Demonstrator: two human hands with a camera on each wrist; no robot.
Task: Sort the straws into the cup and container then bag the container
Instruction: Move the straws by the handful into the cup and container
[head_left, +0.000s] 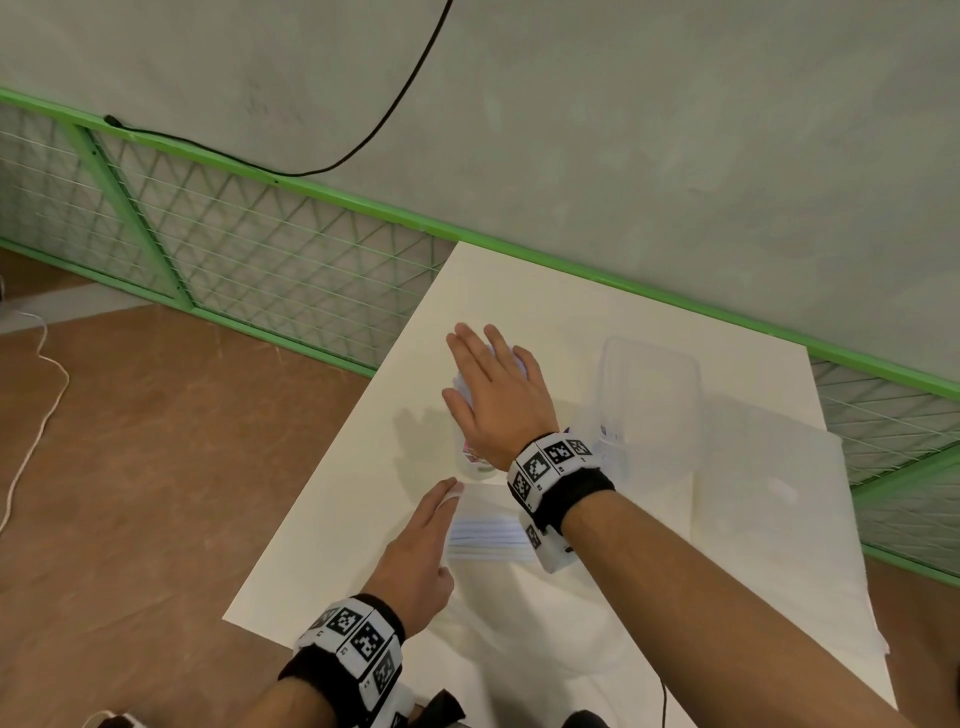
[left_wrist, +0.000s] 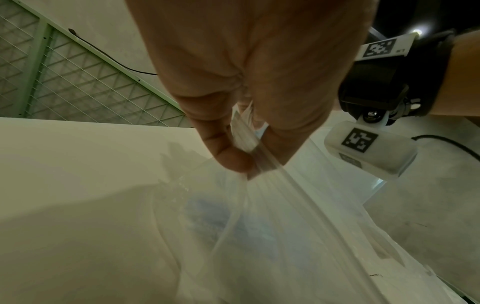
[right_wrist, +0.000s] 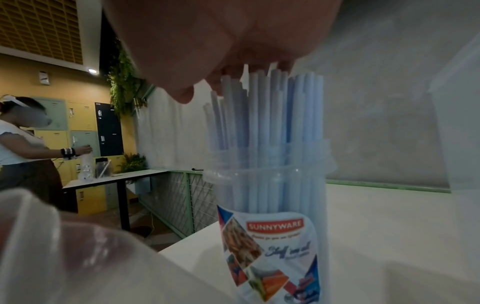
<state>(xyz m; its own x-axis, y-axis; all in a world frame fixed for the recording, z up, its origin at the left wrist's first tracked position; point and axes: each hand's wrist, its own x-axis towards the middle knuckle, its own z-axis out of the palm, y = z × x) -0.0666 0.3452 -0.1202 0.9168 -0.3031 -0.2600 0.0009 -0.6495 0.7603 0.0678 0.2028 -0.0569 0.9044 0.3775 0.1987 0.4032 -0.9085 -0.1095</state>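
A clear labelled jar (right_wrist: 270, 236) stands on the white table (head_left: 363, 441), filled with upright pale blue straws (right_wrist: 272, 115). My right hand (head_left: 488, 374) lies flat on the straw tops with its fingers straight; in the head view it hides most of the jar (head_left: 475, 460). Nearer to me, a pack of white straws (head_left: 491, 540) lies on the table in clear plastic film (left_wrist: 272, 216). My left hand (left_wrist: 246, 152) pinches that film between thumb and finger at the pack's left end (head_left: 452, 491). A clear cup (head_left: 613, 452) is partly hidden behind my right wrist.
A clear rectangular container (head_left: 649, 384) stands to the right of the jar. A flat white plastic bag (head_left: 769, 499) lies at the table's right side. The table's left edge (head_left: 332, 467) is close to my left hand. A green mesh fence (head_left: 234, 249) runs behind.
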